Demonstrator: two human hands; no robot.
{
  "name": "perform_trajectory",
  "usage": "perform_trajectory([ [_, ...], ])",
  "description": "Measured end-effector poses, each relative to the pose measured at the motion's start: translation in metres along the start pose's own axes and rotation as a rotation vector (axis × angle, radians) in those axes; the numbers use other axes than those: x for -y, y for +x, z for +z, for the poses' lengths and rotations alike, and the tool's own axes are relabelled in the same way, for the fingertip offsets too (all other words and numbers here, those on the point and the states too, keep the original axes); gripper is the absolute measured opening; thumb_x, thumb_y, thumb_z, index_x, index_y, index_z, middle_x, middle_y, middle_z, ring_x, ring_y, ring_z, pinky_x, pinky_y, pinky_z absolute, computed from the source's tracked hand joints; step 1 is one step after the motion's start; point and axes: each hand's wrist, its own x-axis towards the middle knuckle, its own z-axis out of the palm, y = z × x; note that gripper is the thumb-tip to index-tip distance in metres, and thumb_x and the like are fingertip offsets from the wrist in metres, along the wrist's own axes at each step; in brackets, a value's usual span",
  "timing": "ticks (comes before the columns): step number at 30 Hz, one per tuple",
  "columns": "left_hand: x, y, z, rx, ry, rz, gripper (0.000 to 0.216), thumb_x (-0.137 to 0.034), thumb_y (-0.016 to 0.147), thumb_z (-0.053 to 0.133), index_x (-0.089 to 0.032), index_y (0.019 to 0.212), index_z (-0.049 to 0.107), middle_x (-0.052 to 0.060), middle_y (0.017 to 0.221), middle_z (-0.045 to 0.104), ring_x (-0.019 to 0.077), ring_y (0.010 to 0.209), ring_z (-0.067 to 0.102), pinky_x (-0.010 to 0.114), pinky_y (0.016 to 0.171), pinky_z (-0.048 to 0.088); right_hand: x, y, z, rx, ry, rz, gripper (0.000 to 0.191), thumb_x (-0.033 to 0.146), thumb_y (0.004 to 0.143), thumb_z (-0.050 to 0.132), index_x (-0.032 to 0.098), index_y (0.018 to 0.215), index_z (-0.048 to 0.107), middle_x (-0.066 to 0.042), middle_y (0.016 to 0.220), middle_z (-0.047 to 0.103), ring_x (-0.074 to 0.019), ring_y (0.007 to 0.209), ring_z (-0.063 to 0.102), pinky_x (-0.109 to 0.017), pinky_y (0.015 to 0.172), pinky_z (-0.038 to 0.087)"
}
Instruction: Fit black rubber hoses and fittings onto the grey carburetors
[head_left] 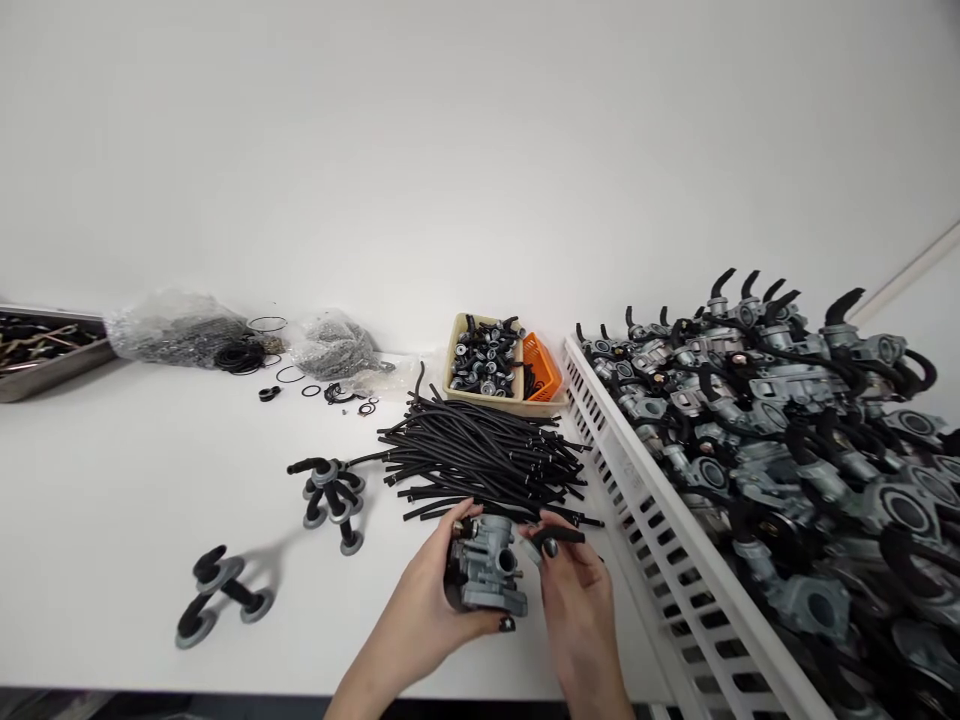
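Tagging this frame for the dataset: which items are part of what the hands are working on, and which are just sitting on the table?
In hand:
- carburetor, gripped by left hand
- short black hose, pinched by right hand
- pile of black hoses, the nearest stock

Lying about:
- white crate of carburetors
- beige bin of caps
- orange basket
- bagged parts
- O-rings
- metal tray
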Motion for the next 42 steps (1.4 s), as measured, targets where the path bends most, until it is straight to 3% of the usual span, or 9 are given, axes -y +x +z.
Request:
perform_trajectory([
  [4, 0.002, 0.0, 0.0, -0.024, 0.096, 0.028, 0.089, -0.008, 0.056, 0.075, -0.027, 0.137, 0.043, 0.01, 0.143, 0.049, 0.0315, 0.131, 0.046, 0.047, 0.11, 0.038, -0.012, -0.002, 0.008, 0.075, -0.021, -0.058, 0.033, 0.044, 0.069, 0.082, 0.022, 0.093, 0.076, -0.008, 0.088, 0.076, -0.0249, 0.082, 0.072, -0.038, 0.078, 0.057],
  [9, 0.001, 0.003, 0.002, -0.045, 0.128, 0.043, 0.085, -0.011, 0.057, 0.075, -0.027, 0.134, 0.045, 0.009, 0.135, 0.054, 0.03, 0.125, 0.05, 0.044, 0.105, 0.042, -0.024, -0.002, 0.008, 0.021, -0.129, -0.188, 0.028, 0.043, 0.073, 0.079, 0.023, 0.091, 0.076, -0.006, 0.089, 0.075, -0.0216, 0.082, 0.07, -0.033, 0.077, 0.055],
  [19, 0.004, 0.007, 0.016, -0.089, 0.23, 0.053, 0.089, -0.021, 0.062, 0.078, -0.03, 0.141, 0.039, 0.008, 0.14, 0.048, 0.0301, 0.132, 0.042, 0.047, 0.11, 0.036, -0.026, 0.003, 0.007, -0.139, -0.027, -0.097, 0.035, 0.045, 0.07, 0.08, 0.022, 0.097, 0.074, -0.006, 0.091, 0.075, -0.0227, 0.087, 0.07, -0.035, 0.079, 0.056],
  [25, -0.006, 0.013, 0.029, -0.094, 0.272, 0.062, 0.09, -0.023, 0.063, 0.077, -0.033, 0.143, 0.037, 0.003, 0.133, 0.051, 0.0256, 0.128, 0.044, 0.042, 0.109, 0.038, -0.02, 0.003, 0.006, -0.254, 0.117, -0.042, 0.039, 0.043, 0.067, 0.083, 0.023, 0.098, 0.072, -0.002, 0.087, 0.074, -0.0219, 0.082, 0.071, -0.036, 0.076, 0.058],
  [42, -0.007, 0.012, 0.032, -0.099, 0.276, 0.071, 0.088, -0.022, 0.065, 0.077, -0.035, 0.142, 0.036, 0.002, 0.129, 0.052, 0.0241, 0.124, 0.046, 0.041, 0.108, 0.039, -0.018, 0.002, 0.006, -0.33, 0.211, 0.014, 0.044, 0.039, 0.057, 0.089, 0.02, 0.094, 0.073, -0.003, 0.087, 0.077, -0.0215, 0.077, 0.073, -0.033, 0.071, 0.06],
])
